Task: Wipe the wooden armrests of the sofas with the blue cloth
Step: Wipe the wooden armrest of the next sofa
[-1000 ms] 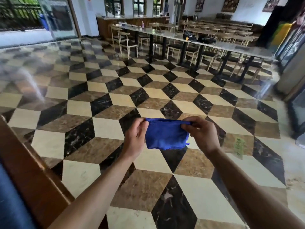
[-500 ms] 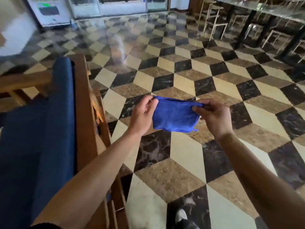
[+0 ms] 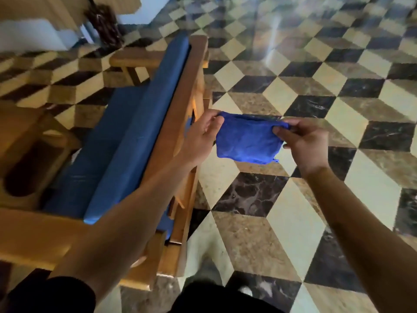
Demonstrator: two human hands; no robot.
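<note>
Blue cloth (image 3: 248,141): held stretched by left hand (image 3: 200,136) and right hand (image 3: 304,143).
Sofa (image 3: 135,132): now beside; wiping not begun.

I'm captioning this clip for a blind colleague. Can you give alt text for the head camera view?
Two bare hands, left hand and right hand, hold a folded blue cloth stretched between them above a checkered marble floor. A wooden sofa with blue cushions stands at left.
</note>
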